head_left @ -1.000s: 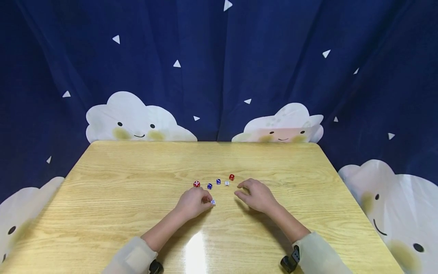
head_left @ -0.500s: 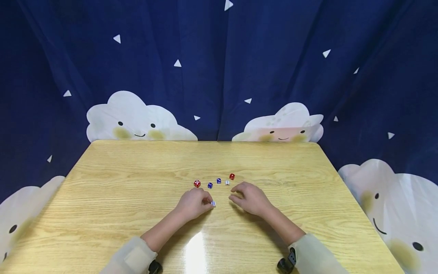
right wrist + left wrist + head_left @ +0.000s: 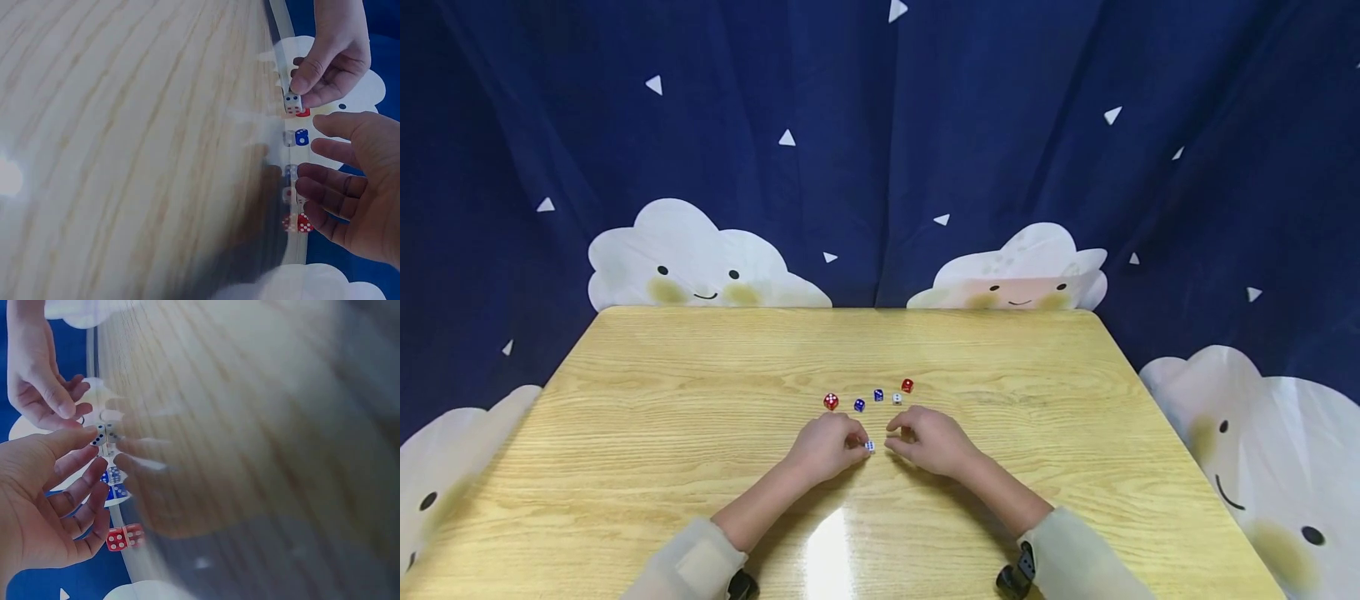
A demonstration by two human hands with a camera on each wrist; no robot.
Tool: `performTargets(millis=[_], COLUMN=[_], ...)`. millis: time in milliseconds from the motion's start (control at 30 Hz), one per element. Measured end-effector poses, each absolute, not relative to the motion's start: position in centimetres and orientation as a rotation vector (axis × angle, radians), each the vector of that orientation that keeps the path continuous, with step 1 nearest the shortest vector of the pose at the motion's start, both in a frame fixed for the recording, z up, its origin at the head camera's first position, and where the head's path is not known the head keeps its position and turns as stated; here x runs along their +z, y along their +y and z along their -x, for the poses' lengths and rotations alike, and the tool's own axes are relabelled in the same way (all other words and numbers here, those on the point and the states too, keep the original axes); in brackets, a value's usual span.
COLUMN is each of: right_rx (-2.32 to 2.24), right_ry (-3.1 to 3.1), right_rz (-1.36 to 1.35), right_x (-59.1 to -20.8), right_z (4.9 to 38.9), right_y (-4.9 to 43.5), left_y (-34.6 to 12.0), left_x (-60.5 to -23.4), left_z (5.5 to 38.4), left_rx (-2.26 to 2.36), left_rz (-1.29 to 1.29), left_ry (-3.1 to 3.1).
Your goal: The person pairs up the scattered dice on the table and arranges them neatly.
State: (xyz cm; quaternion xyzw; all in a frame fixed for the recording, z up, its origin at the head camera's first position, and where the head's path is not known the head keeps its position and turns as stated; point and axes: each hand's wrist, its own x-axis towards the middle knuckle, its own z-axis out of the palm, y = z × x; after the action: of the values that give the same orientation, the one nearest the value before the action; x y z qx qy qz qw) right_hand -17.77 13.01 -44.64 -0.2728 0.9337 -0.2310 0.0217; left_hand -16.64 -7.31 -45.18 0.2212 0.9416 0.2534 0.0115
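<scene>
Low over the table, my left hand [image 3: 823, 446] pinches a small white die [image 3: 869, 447] with dark pips between thumb and forefinger. The right wrist view shows that same white die [image 3: 292, 102] at the tips of the left hand [image 3: 340, 56], at the tabletop. Just to the right of it is my right hand [image 3: 936, 442], thumb and fingers apart and loosely bent, holding nothing. Its fingertips point at the die with a small gap between. In the left wrist view the left hand's other fingers [image 3: 78, 509] spread loosely below the die.
Beyond the hands several dice lie in a loose row: a red die [image 3: 831, 402], a blue die [image 3: 859, 406], another blue die [image 3: 878, 396], a second white die [image 3: 897, 399] and another red die [image 3: 907, 386]. A dark blue curtain [image 3: 850, 150] hangs behind the wooden table [image 3: 700, 358].
My right hand has moved left and slightly toward me, closing most of the distance to the white die. The left hand has stayed nearly still with the die. The other dice have not moved.
</scene>
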Motion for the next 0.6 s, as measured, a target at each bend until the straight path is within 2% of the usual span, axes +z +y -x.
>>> performTargets(millis=[600], right_rx=[-0.671], right_ry=[2.855], right_rz=[0.943], right_x=[-45.0], right_z=[17.4], right_y=[10.9], left_y=[-7.5], left_x=[-45.2], left_z=[16.7], left_rx=[0.783], left_rz=[-0.701], left_ry=[2.928])
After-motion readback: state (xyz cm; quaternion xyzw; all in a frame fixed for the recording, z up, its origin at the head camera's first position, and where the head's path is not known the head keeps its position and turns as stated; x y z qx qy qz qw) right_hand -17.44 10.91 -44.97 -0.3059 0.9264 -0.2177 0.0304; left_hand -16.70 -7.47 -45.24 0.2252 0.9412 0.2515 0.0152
